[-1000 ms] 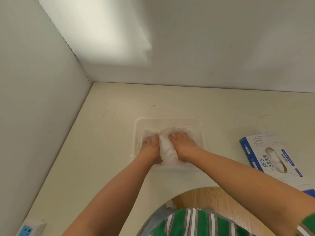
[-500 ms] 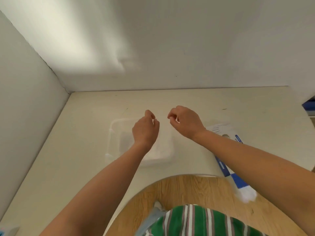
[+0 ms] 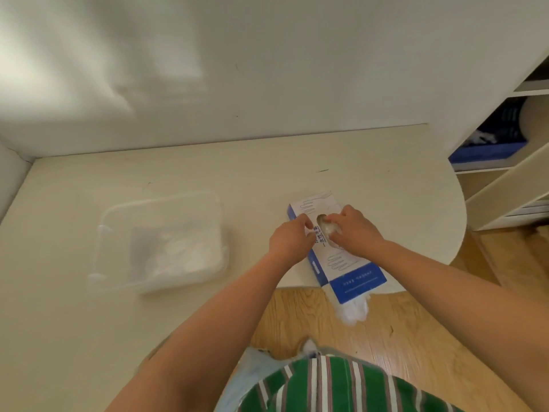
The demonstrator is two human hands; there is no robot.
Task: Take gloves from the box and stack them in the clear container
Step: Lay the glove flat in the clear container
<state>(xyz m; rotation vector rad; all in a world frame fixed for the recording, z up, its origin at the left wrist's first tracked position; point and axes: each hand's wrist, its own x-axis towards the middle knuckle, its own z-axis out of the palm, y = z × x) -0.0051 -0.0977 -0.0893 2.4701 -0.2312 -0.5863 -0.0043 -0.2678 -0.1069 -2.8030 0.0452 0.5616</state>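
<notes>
The white and blue glove box (image 3: 350, 272) lies on the cream table, its near end past the table's edge. My right hand (image 3: 353, 230) is at the oval opening on top, fingers curled and pinching the clear gloves (image 3: 328, 227) that bulge out there. My left hand (image 3: 289, 240) rests on the box's left side with curled fingers, steadying it. The clear container (image 3: 118, 221) sits to the left, apart from both hands, with a pile of stacked gloves (image 3: 178, 251) inside. More gloves (image 3: 355, 312) spill out of the box's near end.
The table (image 3: 74, 322) meets walls at the back and left; its right end is rounded. A shelf unit (image 3: 505, 185) with a blue bin (image 3: 490, 144) stands at the far right. Wood floor (image 3: 401, 331) shows below the table's curved cut-out.
Both hands left the clear container, rose, and moved right to the glove box. The view turned right, so the container now sits at the left. My right hand now pinches gloves at the opening.
</notes>
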